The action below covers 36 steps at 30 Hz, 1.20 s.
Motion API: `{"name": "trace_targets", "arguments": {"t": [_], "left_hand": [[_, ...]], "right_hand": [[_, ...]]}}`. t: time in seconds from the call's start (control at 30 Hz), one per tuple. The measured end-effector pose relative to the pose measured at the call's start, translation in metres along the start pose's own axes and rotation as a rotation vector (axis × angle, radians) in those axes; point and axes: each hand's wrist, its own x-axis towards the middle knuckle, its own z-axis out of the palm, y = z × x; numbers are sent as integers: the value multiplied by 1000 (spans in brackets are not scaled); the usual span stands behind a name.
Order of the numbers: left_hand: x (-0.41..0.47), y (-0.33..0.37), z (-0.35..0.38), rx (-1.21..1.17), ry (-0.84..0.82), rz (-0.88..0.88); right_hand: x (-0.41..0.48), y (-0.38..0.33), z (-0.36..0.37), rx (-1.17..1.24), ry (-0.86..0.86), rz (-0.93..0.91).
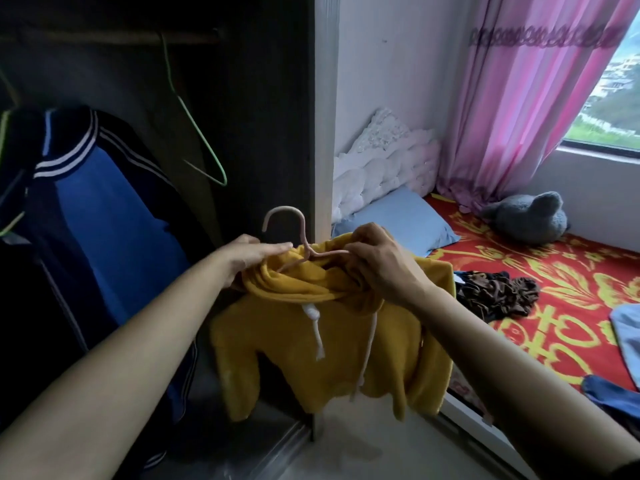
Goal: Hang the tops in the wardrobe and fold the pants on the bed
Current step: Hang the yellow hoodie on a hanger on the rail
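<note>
A mustard-yellow hoodie (329, 344) with white drawstrings hangs in front of me, in the gap between wardrobe and bed. A pink hanger (287, 223) pokes out of its neck, hook upward. My left hand (249, 259) grips the hoodie's collar on the left side. My right hand (381, 261) pinches the collar and the hanger's arm on the right. The open dark wardrobe (242, 98) is at the left, its rail (114, 38) high up. A dark crumpled garment (495, 292) and blue clothes (613, 393) lie on the bed (554, 265).
A blue and navy striped jacket (104, 216) hangs in the wardrobe at the left. An empty green hanger (194, 123) hangs from the rail beside it. On the bed are a blue pillow (405, 220), white cushions (384, 161) and a grey plush toy (530, 216). Pink curtain (519, 98) covers the window.
</note>
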Motion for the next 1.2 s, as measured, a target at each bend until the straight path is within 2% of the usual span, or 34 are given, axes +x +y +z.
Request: {"name": "trace_targets", "arguments": {"t": [0.1,0.2,0.23,0.3,0.4,0.53,0.63,0.7,0.77,0.8,0.87,0.93,1.03,1.07,1.13,1.2], "left_hand": [[3,12,4,278,58,-19],[3,24,9,294,-78,33],[4,27,13,314,-35,90],[5,37,16,440,226,216],[2,52,3,549,642,381],[0,58,-17,523,876,685],[-1,64,-22,404,935,761],[2,69,-27,98,884,650],[2,76,-35,-372,632,473],[1,77,-40,-560,475,444],[-2,75,-49,-719,300,483],[-2,66,-54,-549,313,530],[0,41,-58,-32,489,548],[1,33,-59,57,469,499],[2,20,-59,123,309,377],[7,6,-58,230,215,354]], "right_hand": [[3,-5,-7,-21,72,-95],[5,-7,-15,-20,114,-102],[4,-5,-17,-19,122,-89],[3,2,-22,-73,91,-69],[-3,22,-26,-263,-61,-34],[-13,38,-16,-271,-172,136],[-7,41,-16,-189,-285,231],[-1,41,-19,-116,-265,199],[4,34,-21,-69,-180,114],[7,28,-21,-39,-138,68],[17,13,-21,17,-61,10],[32,-1,-21,43,-11,7],[54,-17,-25,91,32,13],[61,-22,-27,107,43,24],[72,-29,-31,138,63,68],[80,-38,-35,189,78,113]]}}
